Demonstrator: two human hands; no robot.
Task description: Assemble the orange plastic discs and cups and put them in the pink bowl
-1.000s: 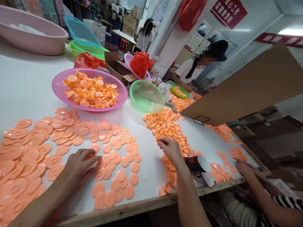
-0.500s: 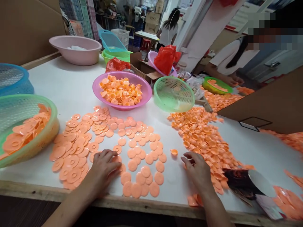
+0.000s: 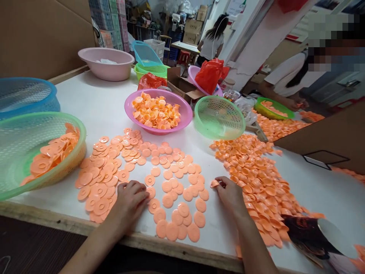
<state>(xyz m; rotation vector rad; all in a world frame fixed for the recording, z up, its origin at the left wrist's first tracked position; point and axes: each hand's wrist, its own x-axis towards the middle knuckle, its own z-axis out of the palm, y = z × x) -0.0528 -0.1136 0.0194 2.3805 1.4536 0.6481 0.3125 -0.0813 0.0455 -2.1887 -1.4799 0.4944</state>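
Held at the tips of the right hand's (image 3: 229, 195) thumb and fingers, as far as the view shows, a small orange cup (image 3: 214, 184) sits just right of a spread of flat orange discs (image 3: 177, 217). That pinch is narrow and seems to catch only one side, so the cup could twist or slip if the fingers press unevenly. The left hand (image 3: 131, 199) is half curled, its fingertips at a single disc (image 3: 151, 192); I cannot tell whether it grips, touches or merely hovers over it. Several discs overlap, so dragging one might well bring a neighbour along, and a careless sweep toward the near side could push some over the table edge (image 3: 171, 247). To the right, a loose heap of cups (image 3: 256, 182) lies close beside the right forearm, which could scatter them if it swings outward. Left lies a pile of larger discs (image 3: 97, 179), then a green basket (image 3: 81, 146) with more. Farther off stand a magenta basin (image 3: 158, 131) of cups and a pale green strainer (image 3: 212, 128).
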